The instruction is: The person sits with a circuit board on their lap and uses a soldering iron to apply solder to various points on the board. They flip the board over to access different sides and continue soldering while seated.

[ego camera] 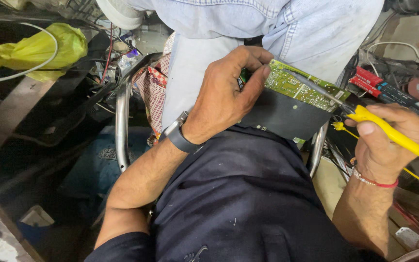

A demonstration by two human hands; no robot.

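My left hand [229,92] grips the near edge of a green circuit board [297,87] that rests on my lap, with a black sheet [282,116] under it. A dark watch sits on that wrist. My right hand [389,140] holds a yellow-handled soldering iron [394,136] like a pen. Its metal shaft slants up and left across the board, and the tip lies close to my left fingers. A red thread bracelet circles my right wrist.
A chrome chair frame [122,121] curves at my left, with patterned cloth [153,87] beside it. A yellow-green plastic bag [40,48] lies at upper left amid tangled wires. Red and black tools [384,87] lie at the right. A yellow cable trails from the iron.
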